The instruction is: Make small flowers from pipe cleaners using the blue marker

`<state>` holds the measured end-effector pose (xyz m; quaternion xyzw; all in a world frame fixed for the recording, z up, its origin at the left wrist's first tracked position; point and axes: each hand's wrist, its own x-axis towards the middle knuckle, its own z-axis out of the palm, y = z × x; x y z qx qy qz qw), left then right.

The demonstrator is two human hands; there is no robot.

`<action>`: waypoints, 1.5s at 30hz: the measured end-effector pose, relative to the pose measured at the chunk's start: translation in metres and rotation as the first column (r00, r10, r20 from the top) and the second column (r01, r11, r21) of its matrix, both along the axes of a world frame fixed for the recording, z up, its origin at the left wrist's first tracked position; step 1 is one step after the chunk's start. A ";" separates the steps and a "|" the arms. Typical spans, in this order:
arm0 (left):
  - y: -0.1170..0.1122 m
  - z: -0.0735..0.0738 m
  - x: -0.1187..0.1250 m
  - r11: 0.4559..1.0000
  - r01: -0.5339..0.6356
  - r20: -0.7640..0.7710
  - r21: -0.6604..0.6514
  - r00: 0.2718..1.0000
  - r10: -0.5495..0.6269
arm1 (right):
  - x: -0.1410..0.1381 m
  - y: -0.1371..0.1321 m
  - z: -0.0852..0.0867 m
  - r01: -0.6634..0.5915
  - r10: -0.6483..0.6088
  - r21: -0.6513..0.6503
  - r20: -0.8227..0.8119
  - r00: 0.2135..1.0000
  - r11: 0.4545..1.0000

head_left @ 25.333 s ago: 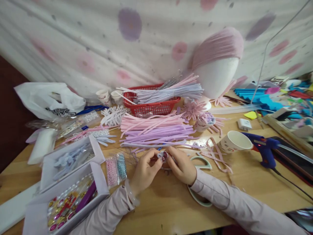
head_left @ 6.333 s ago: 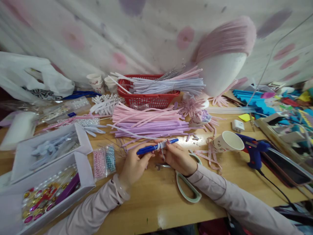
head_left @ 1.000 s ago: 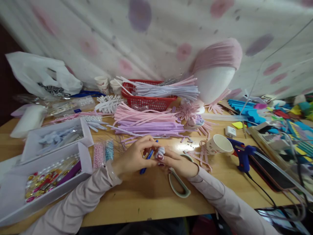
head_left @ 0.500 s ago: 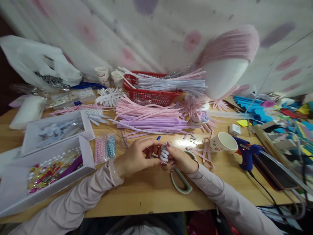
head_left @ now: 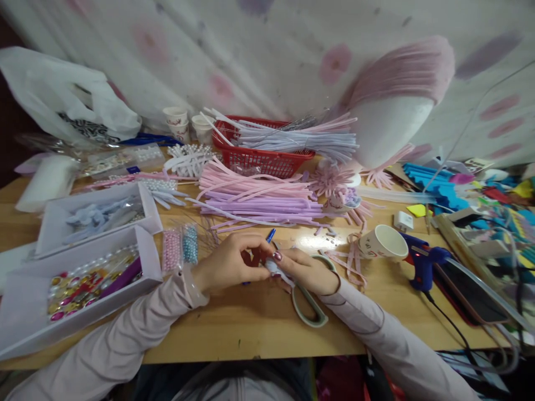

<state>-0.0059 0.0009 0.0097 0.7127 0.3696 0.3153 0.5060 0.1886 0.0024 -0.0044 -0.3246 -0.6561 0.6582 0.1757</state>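
Note:
A small piece of pale, coiled pipe cleaner [head_left: 276,269] is pinched between my two hands near the front of the table. My left hand [head_left: 234,260] grips its left side with thumb and fingertips. From the right, my right hand [head_left: 307,271] closes over it, thumb laid across the top. Fingers cover much of the coil. Green-handled scissors [head_left: 310,312] lie under and beside my right hand. Just beyond the fingers, a blue pen [head_left: 271,234] shows in part.
Pink and purple pipe cleaners [head_left: 259,209] lie behind my hands, before a red basket [head_left: 267,160]. White boxes [head_left: 146,250] of beads and trims stand left. To the right are a paper cup [head_left: 383,243], a blue glue gun [head_left: 422,259] and a phone [head_left: 472,292].
My fingers have shifted on the coil, which is now turned and more covered. My right thumb has moved forward and left across it. The camera view has shifted slightly.

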 end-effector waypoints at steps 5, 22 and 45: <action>0.001 0.002 -0.002 1.000 0.012 -0.078 -0.025 0.997 -0.014 | -0.002 0.002 0.007 -0.060 0.041 0.236 0.085 0.996 0.970; 0.010 -0.004 -0.012 0.985 0.094 -0.032 0.145 0.995 -0.090 | 0.005 0.009 0.003 -0.057 0.051 0.220 0.033 0.998 0.974; -0.001 -0.012 0.005 0.954 -0.177 0.236 -0.241 0.943 0.234 | 0.004 0.010 0.004 0.092 -0.058 0.455 -0.089 0.994 0.886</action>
